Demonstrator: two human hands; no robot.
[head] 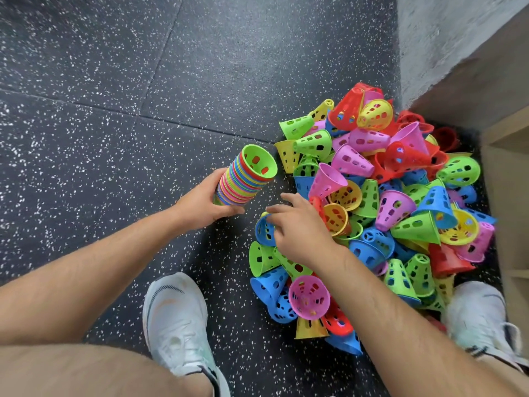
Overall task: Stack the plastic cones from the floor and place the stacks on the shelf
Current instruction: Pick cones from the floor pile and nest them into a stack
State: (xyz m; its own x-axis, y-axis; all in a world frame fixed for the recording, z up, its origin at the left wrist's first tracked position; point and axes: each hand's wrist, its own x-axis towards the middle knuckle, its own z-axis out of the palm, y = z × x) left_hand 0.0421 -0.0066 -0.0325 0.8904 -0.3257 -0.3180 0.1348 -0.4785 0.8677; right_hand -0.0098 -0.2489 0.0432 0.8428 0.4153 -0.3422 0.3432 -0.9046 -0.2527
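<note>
A black rubber floor flecked with white [114,110] fills most of the view. A grey rough-plastered wall [443,38] rises at 1 o'clock, and a pale wooden shelf unit [509,196] runs down the edge from 2 to 4 o'clock.

A loose heap of perforated plastic cones in green, pink, red, blue and yellow [386,196] lies on the floor from 2 to 5 o'clock, against the foot of the shelf unit and into the corner. The cones lie tumbled on their sides and rims.

A white left sports shoe [177,319] stands at 7 o'clock. A white right sports shoe [478,316] stands at 4 o'clock, touching the heap.

Near the centre, a nested multicoloured stack of cones [243,179] tilts toward 1 o'clock, its open green mouth uppermost. The left hand [200,202] wraps round the lower end of the stack, fingers and thumb curled about it.

Just toward 4 o'clock, the right hand [297,227] lies over a blue perforated cone [264,230] at the heap's near edge. Its fingertips touch the cone; I cannot tell whether they grip it.
</note>
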